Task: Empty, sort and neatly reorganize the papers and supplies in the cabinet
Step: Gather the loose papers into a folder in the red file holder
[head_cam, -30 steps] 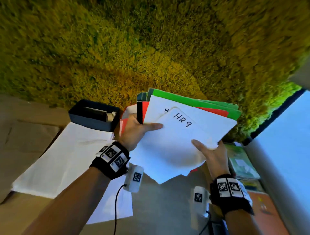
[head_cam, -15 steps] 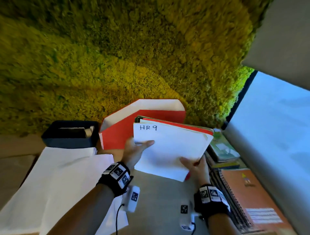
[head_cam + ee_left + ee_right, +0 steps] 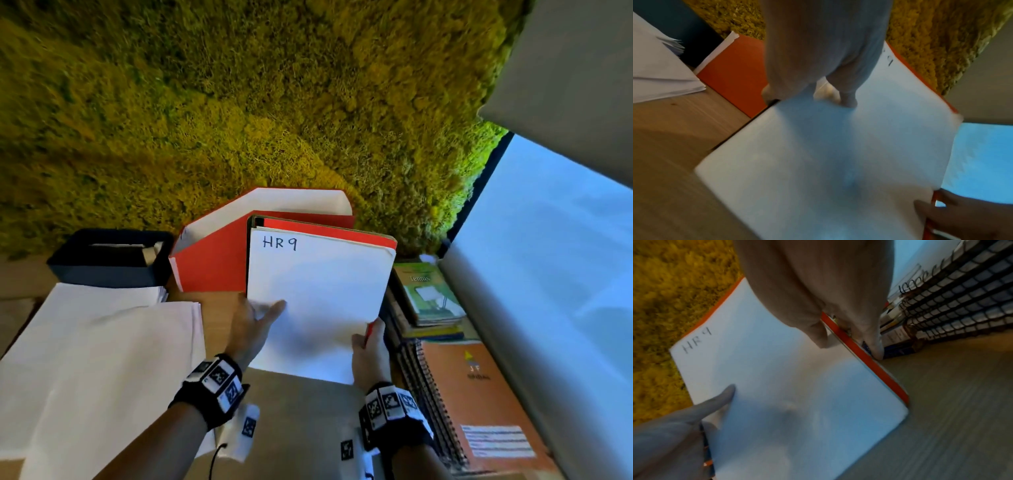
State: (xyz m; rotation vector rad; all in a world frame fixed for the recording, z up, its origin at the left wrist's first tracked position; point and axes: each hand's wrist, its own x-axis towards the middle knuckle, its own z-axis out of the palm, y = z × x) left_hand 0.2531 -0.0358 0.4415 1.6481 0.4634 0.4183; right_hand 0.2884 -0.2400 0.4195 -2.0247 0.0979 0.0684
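I'm standing the folder stack (image 3: 318,301) upright at the tabletop's (image 3: 308,411) back, left hand (image 3: 251,325) and right hand (image 3: 371,346) both clamped on it; next, lean it against the red folder (image 3: 209,263).

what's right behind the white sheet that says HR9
A red folder shows along the top and right edges of the HR9 sheet, with a dark spine at left. Anything else in the bundle is covered.

A stack of folders (image 3: 318,301), topped by a white sheet marked "HR9", stands tilted on the tabletop (image 3: 301,421), red edges showing behind. Another red folder (image 3: 212,260) leans just left of it.
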